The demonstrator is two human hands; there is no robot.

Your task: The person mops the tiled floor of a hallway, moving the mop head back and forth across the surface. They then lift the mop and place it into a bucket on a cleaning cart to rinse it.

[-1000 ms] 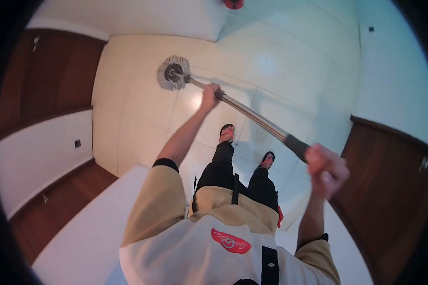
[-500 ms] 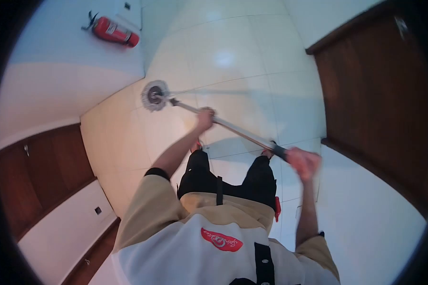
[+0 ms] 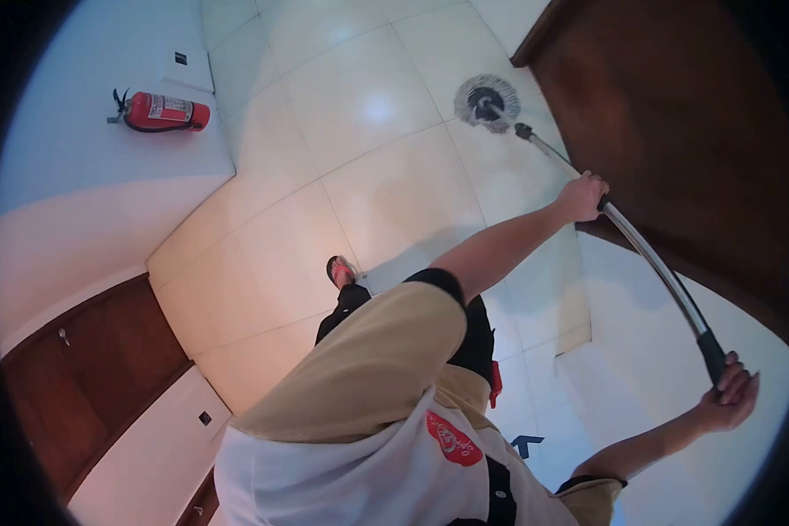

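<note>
- Glossy pale floor tiles (image 3: 368, 175) reflect light; dark wooden door (image 3: 675, 114) at the right; red fire extinguisher (image 3: 159, 111) on the white wall.
- Round stringy mop head (image 3: 486, 102) lies on the tiles near the door.
- Left hand (image 3: 581, 197) wraps the shiny metal mop handle (image 3: 653, 263) at the middle; right hand (image 3: 728, 394) curls its fingers around the black end grip.

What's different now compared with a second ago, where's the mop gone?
The mop head has swung from the left of the view to the upper right, beside the dark wooden door. The left hand and right hand grip the handle as before.

Bright, fisheye-warped view with dark corners; glare on floor tiles (image 3: 377, 110).
</note>
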